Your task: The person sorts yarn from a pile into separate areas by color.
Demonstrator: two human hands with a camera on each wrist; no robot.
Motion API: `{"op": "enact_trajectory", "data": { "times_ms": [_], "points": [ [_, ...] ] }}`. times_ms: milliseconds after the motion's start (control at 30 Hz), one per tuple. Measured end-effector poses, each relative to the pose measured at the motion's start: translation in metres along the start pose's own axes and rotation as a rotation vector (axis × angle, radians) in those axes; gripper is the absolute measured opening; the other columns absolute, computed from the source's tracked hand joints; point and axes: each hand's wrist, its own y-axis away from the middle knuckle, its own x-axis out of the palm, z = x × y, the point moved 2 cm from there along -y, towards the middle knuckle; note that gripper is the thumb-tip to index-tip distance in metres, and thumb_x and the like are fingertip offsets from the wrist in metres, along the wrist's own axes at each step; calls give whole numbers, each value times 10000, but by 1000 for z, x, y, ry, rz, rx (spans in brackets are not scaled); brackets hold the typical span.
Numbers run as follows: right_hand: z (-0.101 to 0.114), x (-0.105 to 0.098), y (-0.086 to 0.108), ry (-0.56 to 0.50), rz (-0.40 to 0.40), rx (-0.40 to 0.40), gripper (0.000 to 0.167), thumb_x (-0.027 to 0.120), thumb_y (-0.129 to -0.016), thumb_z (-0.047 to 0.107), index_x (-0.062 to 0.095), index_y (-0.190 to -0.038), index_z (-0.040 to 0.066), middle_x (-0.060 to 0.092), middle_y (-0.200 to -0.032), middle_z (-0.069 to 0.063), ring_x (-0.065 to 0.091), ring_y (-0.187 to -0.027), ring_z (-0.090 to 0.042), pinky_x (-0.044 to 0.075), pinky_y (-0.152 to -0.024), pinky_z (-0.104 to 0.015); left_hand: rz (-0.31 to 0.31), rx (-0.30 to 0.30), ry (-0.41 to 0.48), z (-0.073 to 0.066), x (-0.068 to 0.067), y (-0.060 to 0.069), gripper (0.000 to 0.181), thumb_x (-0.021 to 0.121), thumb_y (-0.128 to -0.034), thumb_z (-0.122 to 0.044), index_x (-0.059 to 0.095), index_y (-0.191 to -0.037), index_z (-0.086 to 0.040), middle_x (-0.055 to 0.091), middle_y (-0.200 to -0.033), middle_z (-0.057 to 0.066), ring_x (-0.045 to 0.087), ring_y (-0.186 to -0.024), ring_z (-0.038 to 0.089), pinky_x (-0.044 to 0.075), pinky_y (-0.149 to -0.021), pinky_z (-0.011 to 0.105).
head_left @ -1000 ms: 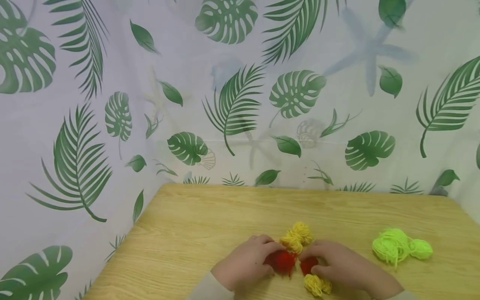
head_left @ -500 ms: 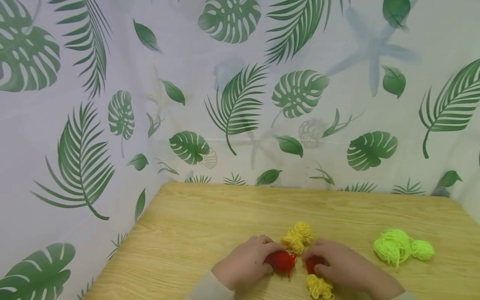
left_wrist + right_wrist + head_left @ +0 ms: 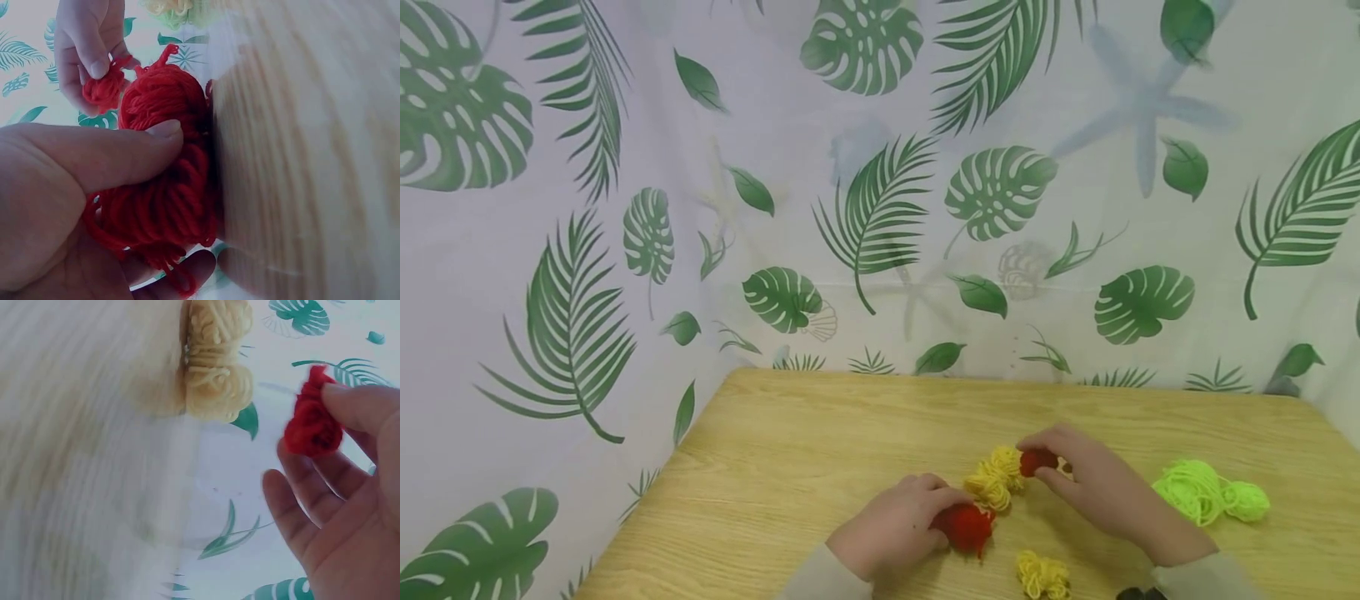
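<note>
Wooden table (image 3: 805,442), fingers (image 3: 309,487) gripping red yarn (image 3: 312,428)

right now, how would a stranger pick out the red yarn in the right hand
Over the wooden table, find the right hand, next to the farther yellow yarn bundle. Its thumb and fingers pinch a red yarn bundle. That one is held clear of the table, unlike the other red bundle, low down in the left hand.

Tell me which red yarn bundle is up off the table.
The red bundle pinched in the right hand: it is held clear of the table, while the other red bundle, in the left hand, touches it.
</note>
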Motion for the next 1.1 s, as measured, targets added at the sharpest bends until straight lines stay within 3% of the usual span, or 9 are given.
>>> {"op": "enact_trajectory", "data": {
  "times_ms": [167,400,767,1100],
  "points": [
    [-11,-3,-11,-51,-28,36,305,677,-982,146,664,-1287,146,635,-1141,44,608,-1008,-157,537,-831,-432,6,-8,1,1,1,-1,508,746,-927,-220,597,-1385,-382,586,-1251,-131,544,-1101,47,491,-930,281],
    [-24,-3,-32,-31,-57,68,313,669,-976,122,662,-1286,76,645,-1189,-71,606,-1049,-263,502,-871,-503,6,1,-7,2,2,-3,501,741,-932,-222,597,-1384,-382,582,-1252,-134,542,-1100,46,487,-925,269],
    [-43,5,-46,1,-25,92,292,660,-958,101,673,-1245,44,646,-1222,-150,604,-1096,-342,485,-905,-549,10,18,-3,3,3,-5,481,743,-930,-207,614,-1354,-392,584,-1222,-141,540,-1068,33,488,-903,260],
    [-63,13,-55,0,52,157,303,648,-959,117,668,-1257,65,662,-1184,-122,616,-1060,-325,494,-909,-548,-1,15,4,2,1,-3,462,748,-926,-201,629,-1334,-384,588,-1216,-144,540,-1067,38,488,-907,265]
  ]
}}
